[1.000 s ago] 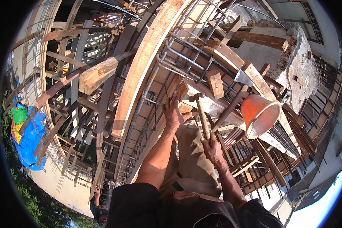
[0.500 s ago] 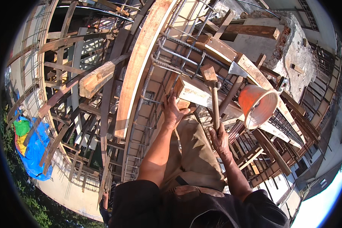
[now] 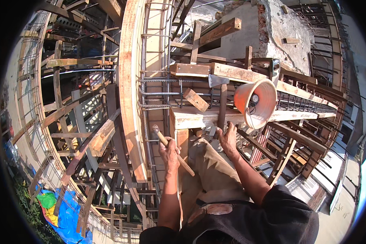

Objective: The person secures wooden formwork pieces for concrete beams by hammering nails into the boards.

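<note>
My left hand (image 3: 169, 153) is closed around the wooden handle of a hammer (image 3: 184, 163), whose metal head points up and left over the rebar. My right hand (image 3: 227, 140) has its fingers apart and holds nothing that shows. It is just below the long formwork board (image 3: 191, 120), close to the lower end of a hatchet handle (image 3: 222, 106). The hatchet's blade lies against the far board. A short wood block (image 3: 196, 100) rests across the rebar channel between the boards. To the right of it an orange bucket (image 3: 242, 99) lies tipped, its mouth toward me.
A tall pale plank (image 3: 130, 73) runs beside a rebar cage (image 3: 144, 87) on the left. A saw handle (image 3: 275, 70) stands behind the bucket. Timber props crisscross far below on both sides. A blue tarp (image 3: 71, 215) lies at the lower left, and a broken concrete wall (image 3: 288, 36) rises behind.
The hammer has passed from my right hand to my left. My left hand has come off the board's end, and my right has opened. The view has turned, so the boards lie more level.
</note>
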